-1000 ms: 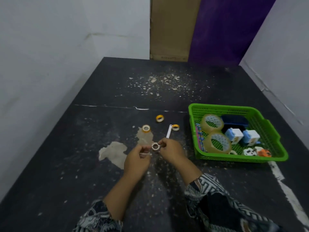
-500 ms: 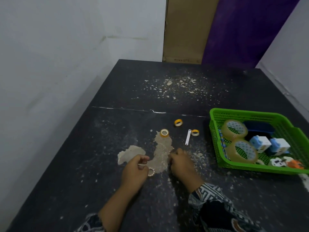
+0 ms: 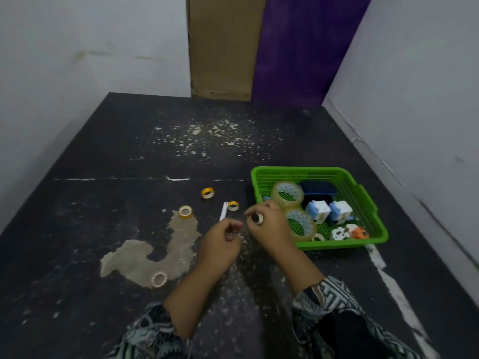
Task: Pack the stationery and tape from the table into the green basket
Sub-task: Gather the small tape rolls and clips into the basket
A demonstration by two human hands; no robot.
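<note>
Dark speckled surface (image 3: 129,156), with a tan worn patch (image 3: 134,255) at near left.

Green basket (image 3: 298,169) sits at right on the surface, its long axis running roughly left to right. Inside it:
- Two large clear tape rolls, far (image 3: 298,200) and near (image 3: 309,235), both tilted with their holes facing up and toward the person.
- A dark blue box (image 3: 318,187) along the far wall.
- Two blue-and-white cubes (image 3: 317,211) (image 3: 341,209) side by side.
- Small white and orange pieces in the near right corner, too small to identify.

Right hand (image 3: 269,224) is just beside the basket's left wall. It pinches a small tape roll (image 3: 258,218) at the fingertips, hole turned toward the camera.

Left hand (image 3: 220,242) is close to the right hand with fingers curled. Whether it holds anything cannot be told.

Loose on the surface:
- Three small yellow tape rolls, far (image 3: 208,193), middle (image 3: 233,205) and left (image 3: 185,211), the last at the tip of the patch.
- A pale ring (image 3: 158,279) lying flat on the patch's near edge.
- A white strip (image 3: 223,212), touching or just beside the middle roll, long axis pointing away from the person.

The cardboard panel (image 3: 223,47) behind carries print along its base, unreadable.
</note>
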